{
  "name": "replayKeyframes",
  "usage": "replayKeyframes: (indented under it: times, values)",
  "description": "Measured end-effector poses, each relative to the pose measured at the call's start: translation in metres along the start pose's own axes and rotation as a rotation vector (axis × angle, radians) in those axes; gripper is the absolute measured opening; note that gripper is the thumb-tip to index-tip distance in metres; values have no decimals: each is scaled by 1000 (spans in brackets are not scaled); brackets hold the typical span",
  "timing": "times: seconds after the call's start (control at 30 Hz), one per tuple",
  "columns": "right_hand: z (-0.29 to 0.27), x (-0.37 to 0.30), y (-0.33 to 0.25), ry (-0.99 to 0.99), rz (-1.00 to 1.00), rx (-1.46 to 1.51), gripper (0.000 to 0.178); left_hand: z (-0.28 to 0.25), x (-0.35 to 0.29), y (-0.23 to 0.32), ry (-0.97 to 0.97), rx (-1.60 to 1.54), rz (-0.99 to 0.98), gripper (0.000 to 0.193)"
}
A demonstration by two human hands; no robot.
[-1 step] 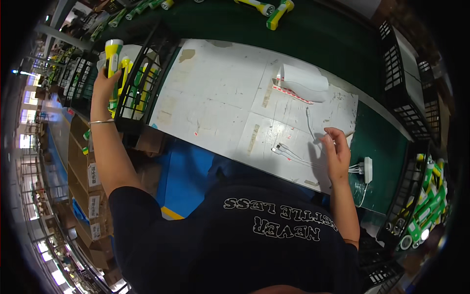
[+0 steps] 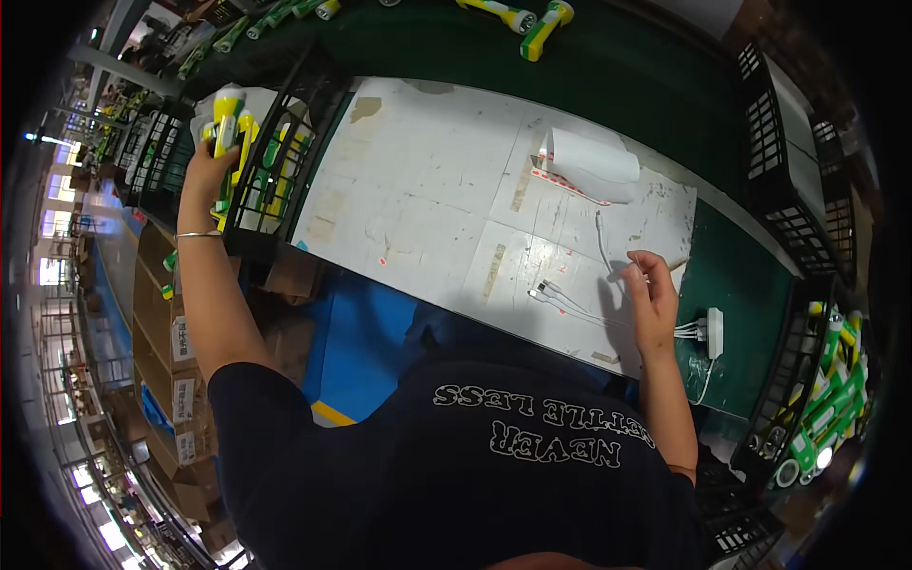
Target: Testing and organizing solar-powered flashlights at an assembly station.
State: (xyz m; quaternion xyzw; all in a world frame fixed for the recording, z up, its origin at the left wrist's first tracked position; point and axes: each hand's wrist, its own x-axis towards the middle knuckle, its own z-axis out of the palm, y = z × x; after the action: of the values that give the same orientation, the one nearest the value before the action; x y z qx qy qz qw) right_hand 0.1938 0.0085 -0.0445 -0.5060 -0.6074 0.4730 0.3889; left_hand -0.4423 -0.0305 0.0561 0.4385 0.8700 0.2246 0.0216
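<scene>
Over the black crate (image 2: 302,104) on the left, my left hand (image 2: 209,176) is closed around a yellow, green and white flashlight (image 2: 228,119), its wide head upward. More flashlights (image 2: 275,176) lie in that crate, partly hidden by its slatted wall. My right hand (image 2: 654,290) hovers above the right end of the white work board, with thumb and forefinger pinched around a white cable that is largely hidden by the fingers. Other white cable ends (image 2: 546,290) lie on the board to its left. They run beneath that hand to a white charger block (image 2: 714,332).
A curled white sheet with a red-dotted edge (image 2: 594,161) rests on the white board (image 2: 408,180). Flashlights (image 2: 546,30) lie on the green surface behind. At the right stand black crates (image 2: 774,142), a lower one full of flashlights (image 2: 826,408). Cardboard boxes (image 2: 161,351) are stacked at left.
My left hand and the flashlight have shifted slightly down and to the right, toward the crate. My right hand stays almost where it was.
</scene>
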Motion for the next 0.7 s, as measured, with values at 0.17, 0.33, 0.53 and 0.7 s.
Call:
replayKeyframes:
  times: [0.17,0.33,0.53,0.7]
  values:
    - [13,5,7,-76,16,37,25,40,27,-43,-423,29,-250,52]
    - [24,0,0,-20,-135,-263,25,64,71,67,234,448,159,55]
    - [19,-5,10,-8,-345,-404,20,212,55,339,-6,-230,791,45]
    - [23,-5,16,-34,-303,-333,16,333,64,386,-99,-204,707,58]
